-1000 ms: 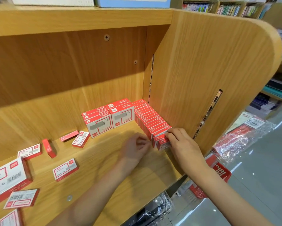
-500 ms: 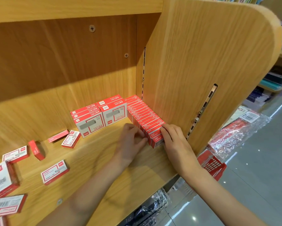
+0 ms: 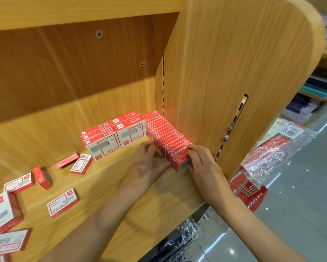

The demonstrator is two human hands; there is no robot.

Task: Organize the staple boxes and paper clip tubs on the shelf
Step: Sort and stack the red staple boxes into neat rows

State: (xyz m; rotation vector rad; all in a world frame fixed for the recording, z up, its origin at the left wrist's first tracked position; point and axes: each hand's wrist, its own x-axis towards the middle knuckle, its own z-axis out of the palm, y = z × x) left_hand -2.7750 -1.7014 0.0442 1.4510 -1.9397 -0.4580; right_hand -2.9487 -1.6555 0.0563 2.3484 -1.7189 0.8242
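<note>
A: Loose staple boxes (image 3: pixel 62 202) lie scattered left on the shelf (image 3: pixel 109 186). The left hand (image 3: pixel 146 164) presses flat-fingered on the row of boxes (image 3: pixel 166 137) at far right.

B: The right hand (image 3: pixel 201 163) pinches the nearest box (image 3: pixel 181 162); uneven squeezing could topple the row.

Bare shelf board (image 3: pixel 121 186) between loose staple boxes (image 3: pixel 62 202) and row (image 3: pixel 168 135) against side panel (image 3: pixel 234 72).

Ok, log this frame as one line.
left hand: presses row's side | right hand: grips front box | row: against side panel | loose boxes: shelf left
</note>
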